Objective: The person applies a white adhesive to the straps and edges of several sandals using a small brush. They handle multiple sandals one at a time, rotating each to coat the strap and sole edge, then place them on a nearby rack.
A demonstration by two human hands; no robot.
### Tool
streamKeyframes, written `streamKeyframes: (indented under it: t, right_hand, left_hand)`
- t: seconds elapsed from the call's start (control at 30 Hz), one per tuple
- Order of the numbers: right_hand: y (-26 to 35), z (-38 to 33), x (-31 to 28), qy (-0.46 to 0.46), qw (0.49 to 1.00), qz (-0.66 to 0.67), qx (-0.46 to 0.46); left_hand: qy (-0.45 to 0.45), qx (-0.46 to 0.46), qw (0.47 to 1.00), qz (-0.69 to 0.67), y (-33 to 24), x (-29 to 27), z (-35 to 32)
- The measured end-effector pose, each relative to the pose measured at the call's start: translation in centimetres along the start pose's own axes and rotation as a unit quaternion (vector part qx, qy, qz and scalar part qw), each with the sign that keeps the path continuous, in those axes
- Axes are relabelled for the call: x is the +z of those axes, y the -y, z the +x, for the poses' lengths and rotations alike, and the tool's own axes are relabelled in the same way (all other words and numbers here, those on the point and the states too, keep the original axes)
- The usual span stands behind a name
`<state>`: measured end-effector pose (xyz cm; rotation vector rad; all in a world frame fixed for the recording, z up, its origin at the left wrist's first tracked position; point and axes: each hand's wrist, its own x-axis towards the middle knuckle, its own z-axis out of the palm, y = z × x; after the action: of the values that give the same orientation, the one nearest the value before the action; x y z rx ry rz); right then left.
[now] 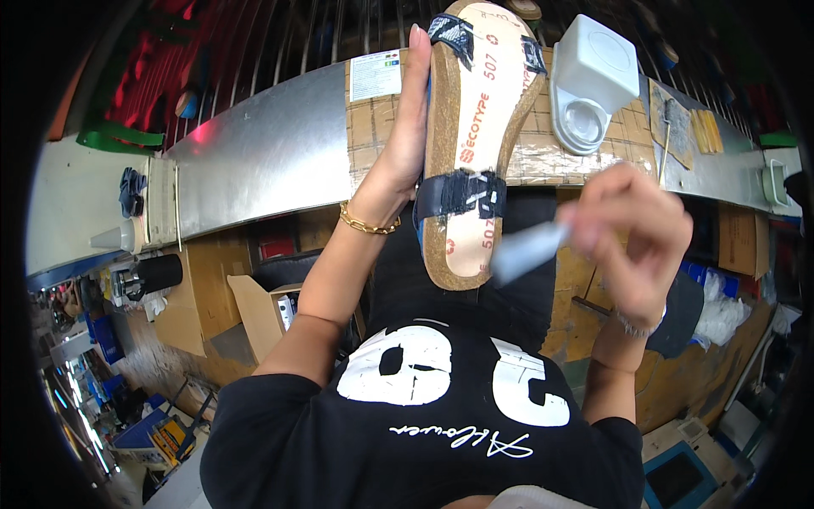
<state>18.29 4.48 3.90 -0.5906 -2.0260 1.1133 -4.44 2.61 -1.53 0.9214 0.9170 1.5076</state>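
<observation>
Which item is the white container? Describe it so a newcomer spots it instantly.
Find the metal bench across the top, then the brown taped sheet on it. There, just right of the cork-soled sandal in the left hand, is the white container, boxy with a round cup at its near end. Its bulk and plain whiteness set it apart from the sandal and yellow strips.

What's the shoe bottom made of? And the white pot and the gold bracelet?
The shoe sole looks like cork round its edge: matte, brown and speckled. Its pale top is smooth, maybe leather or something similar. The white pot is probably plastic, with smooth, rounded corners. The bracelet seems to be shiny metal links, though a coating could look the same.
</observation>
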Motion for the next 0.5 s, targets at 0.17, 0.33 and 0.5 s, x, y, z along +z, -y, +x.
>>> streamKeyframes:
  t: [0.17,0.33,0.5]
  right_hand:
    - [-5.1,5.4,-1.2,-0.146,0.964,-0.175,-0.134]
    - [-6.9,5.5,0.8,-0.300,0.910,-0.227,-0.173]
    - [-5.7,0.8,2.4,-0.158,0.982,-0.087,-0.057]
  left_hand:
    - [0.007,-0.034,0.997,-0.075,0.2,1.5,-0.5]
    - [0.029,-0.059,0.997,-0.030,0.2,0.7,-0.4]
    - [-0.055,-0.052,0.997,-0.021,1.4,-1.6,0.0]
